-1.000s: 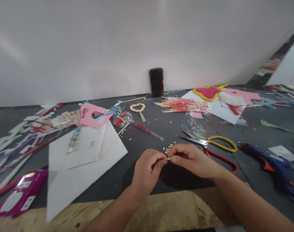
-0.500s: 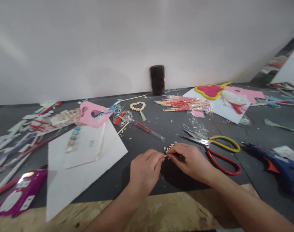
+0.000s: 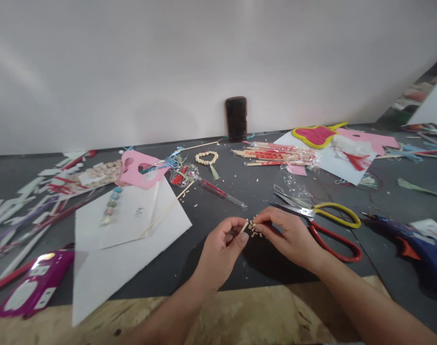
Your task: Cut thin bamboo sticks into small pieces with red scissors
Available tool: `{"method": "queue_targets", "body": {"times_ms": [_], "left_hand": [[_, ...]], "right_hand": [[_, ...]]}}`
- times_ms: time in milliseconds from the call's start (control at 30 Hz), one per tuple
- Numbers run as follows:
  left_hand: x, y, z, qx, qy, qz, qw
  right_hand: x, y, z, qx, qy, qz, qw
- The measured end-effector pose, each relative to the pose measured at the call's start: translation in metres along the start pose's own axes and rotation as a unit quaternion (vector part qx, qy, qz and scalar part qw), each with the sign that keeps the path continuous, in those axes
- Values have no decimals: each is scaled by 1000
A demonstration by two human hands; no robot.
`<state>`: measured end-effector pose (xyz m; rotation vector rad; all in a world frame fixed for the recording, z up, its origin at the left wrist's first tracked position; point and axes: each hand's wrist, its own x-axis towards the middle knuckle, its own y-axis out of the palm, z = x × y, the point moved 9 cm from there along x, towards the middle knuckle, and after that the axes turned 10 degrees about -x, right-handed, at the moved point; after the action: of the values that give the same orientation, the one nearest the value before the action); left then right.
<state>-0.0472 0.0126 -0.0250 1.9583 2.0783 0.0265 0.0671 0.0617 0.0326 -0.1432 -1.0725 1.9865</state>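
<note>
- Tabletop: dk. grey; tan wood-grain strip along near edge.
- Ctr.: sm. pale pcs., loose cluster; bead ring w/ tassel, farther back.
- Rt.: scissors, blades apart, one handle yellow, one red; blue glue gun, farther rt.
- Lt.: lg. white sheet; magenta item w/ white patches.
- Rear: phone, upright; clear-wrapped sticks w/ red print.

Two bare forearms slant inward, the left forearm from the bottom edge and the right forearm from the lower right. The left hand pinches between thumb and curled forefinger; the right hand, fingers bent, points its tips toward the left thumb, near but apart.
</note>
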Motion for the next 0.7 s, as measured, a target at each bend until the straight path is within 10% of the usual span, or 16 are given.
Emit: {"method": "queue_targets", "body": {"times_ms": [700], "left_hand": [[2, 5, 16, -126, -64, 29, 990]], "right_hand": [[-6, 3, 25, 35, -163, -35, 985]]}}
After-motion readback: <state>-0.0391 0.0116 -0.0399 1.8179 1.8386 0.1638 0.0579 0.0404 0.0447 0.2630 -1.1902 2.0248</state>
